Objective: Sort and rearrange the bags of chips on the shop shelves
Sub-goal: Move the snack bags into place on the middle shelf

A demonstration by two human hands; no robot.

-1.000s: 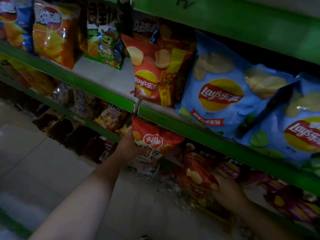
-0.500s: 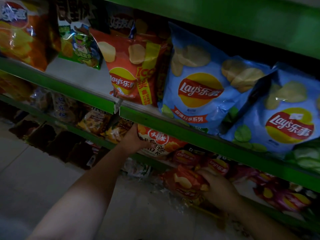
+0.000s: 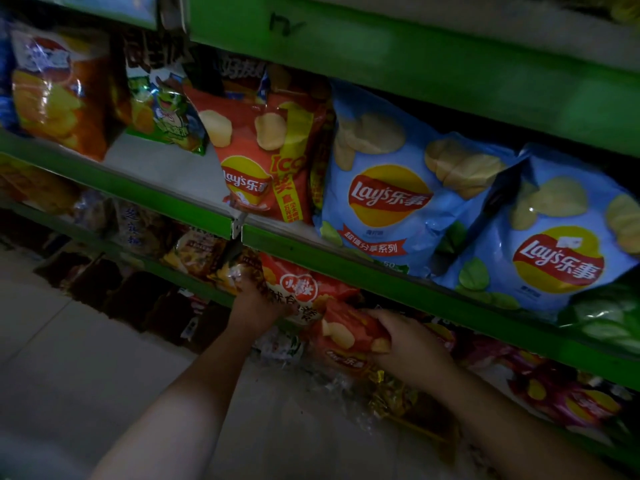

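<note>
Both hands are down on the lower shelf, under the green front lip (image 3: 363, 271) of the middle shelf. The right hand (image 3: 412, 344) has its fingers clamped round a small red Lay's bag (image 3: 349, 337), pulled a bit out past the shelf edge. The left hand (image 3: 254, 306) is pressed against a red-and-white snack bag (image 3: 304, 292) right beside it; the two bags touch. Can't tell if those fingers are closed or spread, they're tucked behind the bag in the dark.

Up on the middle shelf I count two big blue Lay's bags (image 3: 391, 188) (image 3: 561, 237) side by side, one big red Lay's bag (image 3: 263, 168) at their left, touching the first blue one, then a green cartoon bag (image 3: 162, 112) and an orange bag (image 3: 59, 95) toward the left end. A bare patch of shelf sits in front of the green one.

Hard to make out: the brownish packs (image 3: 197, 251) left of the left hand, plus purple-ish bags (image 3: 575, 400) at the lower shelf's right end, all murky. A green bag (image 3: 609, 317) at the right edge is cut off.
</note>
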